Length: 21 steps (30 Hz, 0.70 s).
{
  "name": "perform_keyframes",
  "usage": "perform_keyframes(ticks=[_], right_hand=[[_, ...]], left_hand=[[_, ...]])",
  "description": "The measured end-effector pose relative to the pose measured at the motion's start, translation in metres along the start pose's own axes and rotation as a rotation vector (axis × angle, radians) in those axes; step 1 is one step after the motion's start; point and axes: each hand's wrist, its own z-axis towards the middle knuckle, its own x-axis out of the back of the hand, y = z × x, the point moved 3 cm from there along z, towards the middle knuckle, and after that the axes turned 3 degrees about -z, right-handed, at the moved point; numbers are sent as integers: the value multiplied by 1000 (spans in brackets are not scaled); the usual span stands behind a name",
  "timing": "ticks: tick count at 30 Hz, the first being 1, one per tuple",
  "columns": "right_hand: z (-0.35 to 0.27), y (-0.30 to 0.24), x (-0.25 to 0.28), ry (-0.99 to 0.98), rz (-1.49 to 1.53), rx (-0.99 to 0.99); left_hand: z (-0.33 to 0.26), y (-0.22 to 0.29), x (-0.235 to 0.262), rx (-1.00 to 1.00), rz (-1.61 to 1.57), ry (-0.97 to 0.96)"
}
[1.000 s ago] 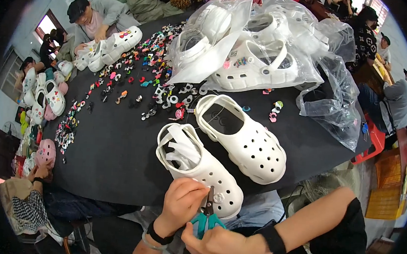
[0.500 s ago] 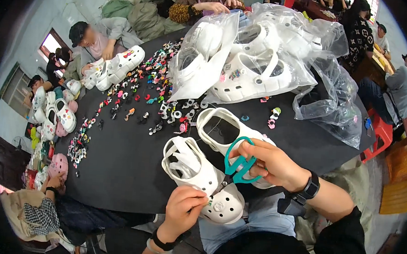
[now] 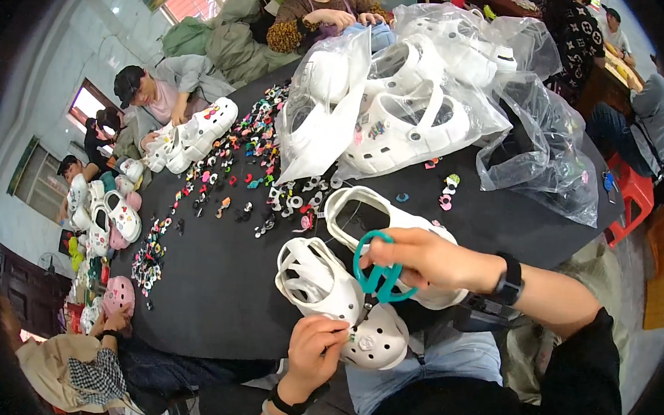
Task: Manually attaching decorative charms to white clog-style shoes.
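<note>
A white clog (image 3: pixel 385 353) with round holes lies toe toward me at the table's near edge, a pale rose-shaped charm on its toe. Against its left side my left hand (image 3: pixel 314 352) is closed in a pinch, beside a tiny greenish piece; what the fingertips grip is hidden. My right hand (image 3: pixel 431 261) is wrapped round the teal handles of a pair of scissors (image 3: pixel 387 293), whose dark tips point down at the clog's upper. White strips fill the clog's opening. Its mate, a second white clog (image 3: pixel 345 206), lies just behind, partly under my right hand and wrist.
Many small colourful charms (image 3: pixel 264 139) are strewn over the dark table (image 3: pixel 213 291). White clogs (image 3: pixel 420 137) in clear plastic bags (image 3: pixel 537 155) pile up at the back. Co-workers sit at the left and far sides; more clogs (image 3: pixel 107 224) line the left edge. A red stool (image 3: pixel 633 199) stands right.
The view has shifted slightly. My right hand has brought the scissors to a steeper angle, tips still at the clog. My left hand keeps its pinch at the clog's side.
</note>
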Motion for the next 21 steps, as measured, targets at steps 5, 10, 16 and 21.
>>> perform_keyframes(ticks=[5,10,16,21], right_hand=[[5,5,4,49,228,-82],[-7,2,-10,104,102,-40],[-32,0,-39,166,-646,714],[-29,23,-9,206,407,-79]], left_hand=[[2,-1,1,15,0,-1],[-3,-4,2,-9,15,3],[1,5,2,-27,58,-5],[-2,-2,-1,-17,22,-4]])
